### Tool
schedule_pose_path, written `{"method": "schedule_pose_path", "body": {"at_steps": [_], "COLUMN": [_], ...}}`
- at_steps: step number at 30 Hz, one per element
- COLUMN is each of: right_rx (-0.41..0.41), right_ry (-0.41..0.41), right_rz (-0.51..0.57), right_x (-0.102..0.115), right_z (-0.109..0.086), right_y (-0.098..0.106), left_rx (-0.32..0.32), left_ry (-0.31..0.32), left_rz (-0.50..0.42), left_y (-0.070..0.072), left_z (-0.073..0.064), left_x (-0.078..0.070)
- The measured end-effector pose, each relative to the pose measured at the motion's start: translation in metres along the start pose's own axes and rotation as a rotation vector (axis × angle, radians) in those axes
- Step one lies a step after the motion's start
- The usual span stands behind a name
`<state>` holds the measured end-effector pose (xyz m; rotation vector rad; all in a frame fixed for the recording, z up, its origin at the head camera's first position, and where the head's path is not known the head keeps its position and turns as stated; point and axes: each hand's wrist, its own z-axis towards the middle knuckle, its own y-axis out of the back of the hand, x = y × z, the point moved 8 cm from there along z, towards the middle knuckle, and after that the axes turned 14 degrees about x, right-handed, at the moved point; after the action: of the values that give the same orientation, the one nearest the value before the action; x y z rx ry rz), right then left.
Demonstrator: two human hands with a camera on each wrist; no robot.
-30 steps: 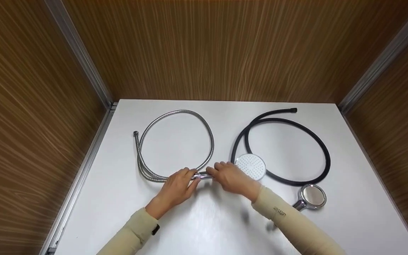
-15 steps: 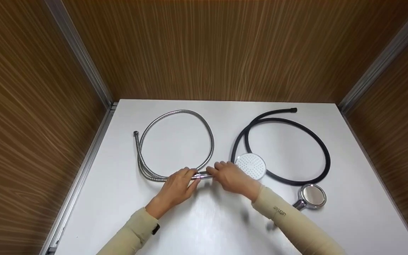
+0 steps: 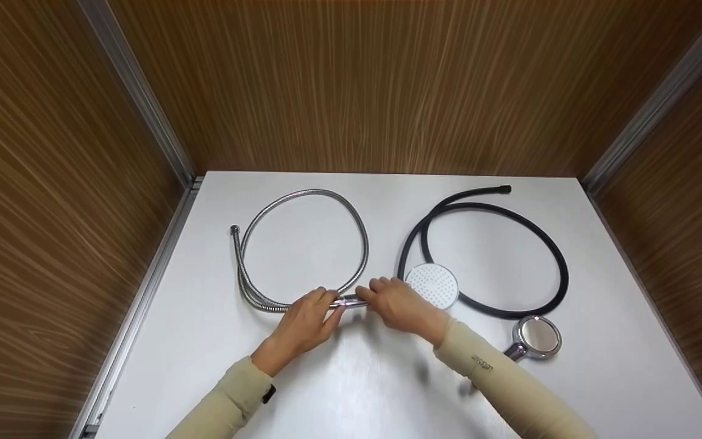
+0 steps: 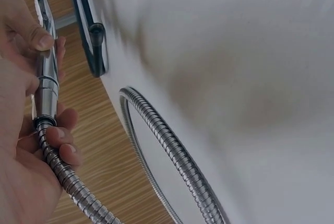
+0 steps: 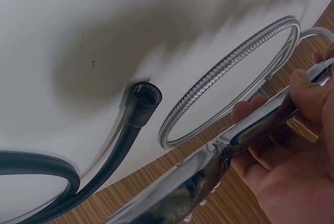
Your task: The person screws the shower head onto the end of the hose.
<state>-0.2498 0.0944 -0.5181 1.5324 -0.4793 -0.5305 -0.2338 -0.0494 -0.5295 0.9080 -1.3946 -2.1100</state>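
My right hand [image 3: 403, 310] grips the chrome handle [image 5: 255, 125] of a shower head with a round white nozzle face [image 3: 432, 286]. At the handle's lower end, my left hand [image 3: 305, 323] holds the smooth chrome nut [image 4: 48, 98] of a ribbed metal shower hose [image 3: 365, 235]. Handle and nut line up end to end in the left wrist view, with a thin seam between them. Fingers of the left hand curl around the nut and the first ribs of the hose. The rest of this hose loops on the white table, its other end fitting [image 3: 234, 230] at the left.
A black shower hose [image 3: 561, 262] lies coiled on the right of the white table [image 3: 217, 378], its open threaded end [image 5: 145, 96] near my right hand. A second chrome shower head [image 3: 538, 338] lies partly under my right forearm. Wood-patterned panels [image 3: 351, 85] enclose the table.
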Motion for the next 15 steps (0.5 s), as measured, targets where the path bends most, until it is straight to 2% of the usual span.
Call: {"method": "schedule_pose_path", "body": {"at_steps": [7, 15], "right_rx": [-0.018, -0.033], "right_ry": [0.008, 0.013], "right_rz": [0.003, 0.000], "right_x": [0.0013, 0.0001], "right_z": [-0.0018, -0.0013], "right_y": [0.0027, 0.0035], "left_rx": [0.026, -0.009], "left_ry": [0.007, -0.016], "left_rz": [-0.040, -0.025], "left_y": [-0.0016, 0.0019], "left_z": [-0.0002, -0.0001], "left_x": [0.0008, -0.0008]}}
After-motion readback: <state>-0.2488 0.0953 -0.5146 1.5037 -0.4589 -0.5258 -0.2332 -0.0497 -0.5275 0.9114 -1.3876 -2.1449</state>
